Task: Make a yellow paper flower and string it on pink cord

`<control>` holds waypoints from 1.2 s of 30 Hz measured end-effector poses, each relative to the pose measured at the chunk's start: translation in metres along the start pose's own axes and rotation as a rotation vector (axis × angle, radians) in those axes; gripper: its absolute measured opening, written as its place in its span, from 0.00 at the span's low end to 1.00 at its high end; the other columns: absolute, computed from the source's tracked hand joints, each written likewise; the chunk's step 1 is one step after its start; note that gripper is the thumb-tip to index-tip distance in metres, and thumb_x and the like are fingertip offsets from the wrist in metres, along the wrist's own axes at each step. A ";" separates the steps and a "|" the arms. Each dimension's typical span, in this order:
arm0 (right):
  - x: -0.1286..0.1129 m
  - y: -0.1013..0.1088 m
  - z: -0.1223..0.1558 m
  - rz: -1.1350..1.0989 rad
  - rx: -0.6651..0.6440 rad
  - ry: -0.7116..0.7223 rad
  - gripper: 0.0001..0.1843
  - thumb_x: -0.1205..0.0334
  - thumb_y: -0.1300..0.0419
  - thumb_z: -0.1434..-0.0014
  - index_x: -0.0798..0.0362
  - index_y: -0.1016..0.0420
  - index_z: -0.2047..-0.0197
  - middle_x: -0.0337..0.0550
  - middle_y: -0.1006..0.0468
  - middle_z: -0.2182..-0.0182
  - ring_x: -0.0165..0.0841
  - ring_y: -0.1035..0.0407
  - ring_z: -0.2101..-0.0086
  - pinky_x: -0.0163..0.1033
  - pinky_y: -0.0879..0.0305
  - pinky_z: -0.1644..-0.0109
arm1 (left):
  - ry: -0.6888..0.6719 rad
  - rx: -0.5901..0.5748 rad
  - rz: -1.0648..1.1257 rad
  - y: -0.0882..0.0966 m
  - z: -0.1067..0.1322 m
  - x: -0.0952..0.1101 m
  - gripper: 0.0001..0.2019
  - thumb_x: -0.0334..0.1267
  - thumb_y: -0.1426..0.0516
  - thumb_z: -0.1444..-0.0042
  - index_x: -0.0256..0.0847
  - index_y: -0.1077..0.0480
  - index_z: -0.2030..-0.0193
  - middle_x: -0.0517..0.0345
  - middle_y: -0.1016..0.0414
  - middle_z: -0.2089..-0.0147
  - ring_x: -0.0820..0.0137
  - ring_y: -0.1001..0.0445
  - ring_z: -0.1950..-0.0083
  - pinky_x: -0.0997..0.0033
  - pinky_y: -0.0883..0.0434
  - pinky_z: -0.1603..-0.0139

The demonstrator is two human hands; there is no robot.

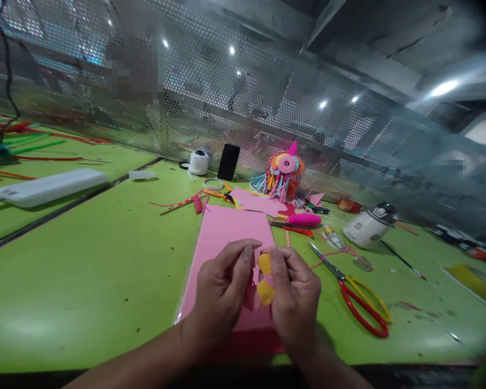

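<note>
Above a pink paper stack [227, 229], both hands meet at a small paper flower [266, 293] with yellow and pink petals. My right hand [295, 297] pinches its right side between thumb and fingers. My left hand [221, 286] is closed at the flower's left side, thumb against the fingers, by a pink part of it. The left fingertips hide much of that side. Scissors [342, 278] with one red and one yellow handle lie to the right of my right hand, blades partly apart.
Behind the stack stand a colourful paper-fringed craft piece [285, 170], a black phone [229, 161] and a white spool [198, 162]. Pink yarn [305, 219] and a red-handled cutter [297, 230] lie closer. A white kettle-shaped container [368, 227] stands right; a power strip [52, 187] lies left.
</note>
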State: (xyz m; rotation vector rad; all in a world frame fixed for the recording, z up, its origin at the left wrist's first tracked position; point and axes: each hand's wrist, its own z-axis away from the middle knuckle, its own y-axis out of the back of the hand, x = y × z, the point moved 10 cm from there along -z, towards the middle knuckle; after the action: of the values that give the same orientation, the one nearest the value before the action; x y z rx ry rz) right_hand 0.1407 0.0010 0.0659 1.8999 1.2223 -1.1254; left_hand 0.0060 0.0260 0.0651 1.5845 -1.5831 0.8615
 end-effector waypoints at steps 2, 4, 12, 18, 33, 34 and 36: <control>-0.007 0.000 -0.001 0.055 -0.001 0.046 0.12 0.60 0.44 0.39 0.55 0.30 0.73 0.35 0.33 0.77 0.24 0.41 0.77 0.29 0.42 0.75 | 0.006 0.009 -0.004 0.001 0.001 -0.002 0.09 0.35 0.49 0.39 0.42 0.29 0.56 0.63 0.29 0.71 0.79 0.33 0.74 0.82 0.35 0.73; -0.007 0.000 -0.002 0.064 -0.005 0.045 0.12 0.60 0.44 0.40 0.55 0.30 0.73 0.35 0.32 0.77 0.24 0.40 0.77 0.29 0.42 0.75 | 0.017 0.015 0.007 0.002 0.002 -0.004 0.09 0.36 0.49 0.39 0.42 0.29 0.56 0.64 0.30 0.73 0.79 0.34 0.75 0.82 0.35 0.74; 0.005 0.000 0.002 -0.076 -0.012 -0.041 0.06 0.60 0.44 0.39 0.51 0.28 0.60 0.39 0.25 0.68 0.29 0.31 0.68 0.32 0.34 0.65 | 0.201 -0.061 0.189 -0.007 0.001 -0.021 0.11 0.41 0.49 0.39 0.41 0.29 0.56 0.62 0.29 0.70 0.78 0.34 0.74 0.81 0.34 0.74; 0.001 -0.002 -0.001 -0.042 -0.041 -0.028 0.05 0.60 0.43 0.40 0.53 0.30 0.63 0.37 0.28 0.74 0.26 0.35 0.74 0.29 0.38 0.72 | 0.173 -0.106 0.204 -0.011 0.000 -0.019 0.11 0.41 0.49 0.39 0.39 0.28 0.57 0.60 0.28 0.70 0.78 0.33 0.74 0.80 0.33 0.74; -0.002 -0.002 0.001 0.010 -0.067 -0.024 0.11 0.59 0.46 0.38 0.53 0.32 0.53 0.45 0.25 0.62 0.29 0.31 0.70 0.32 0.36 0.70 | 0.257 -0.170 0.264 -0.019 0.002 -0.018 0.13 0.41 0.48 0.40 0.37 0.28 0.57 0.63 0.34 0.77 0.78 0.37 0.77 0.80 0.38 0.79; -0.002 -0.002 0.001 0.026 -0.063 -0.016 0.11 0.60 0.47 0.38 0.53 0.32 0.54 0.46 0.25 0.61 0.30 0.30 0.68 0.32 0.35 0.69 | 0.254 -0.176 0.260 -0.020 0.002 -0.018 0.13 0.41 0.48 0.40 0.37 0.28 0.57 0.63 0.34 0.77 0.78 0.37 0.77 0.80 0.38 0.79; -0.004 -0.003 -0.001 0.067 -0.063 0.016 0.10 0.61 0.47 0.38 0.52 0.31 0.54 0.45 0.25 0.60 0.31 0.29 0.64 0.34 0.33 0.64 | 0.251 -0.185 0.262 -0.021 0.002 -0.017 0.13 0.41 0.48 0.40 0.37 0.27 0.57 0.63 0.35 0.77 0.78 0.38 0.77 0.80 0.39 0.78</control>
State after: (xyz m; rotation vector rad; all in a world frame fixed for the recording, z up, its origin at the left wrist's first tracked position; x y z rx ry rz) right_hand 0.1379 0.0016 0.0697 1.8913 1.1804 -1.0273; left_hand 0.0271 0.0325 0.0491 1.1095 -1.6556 0.9786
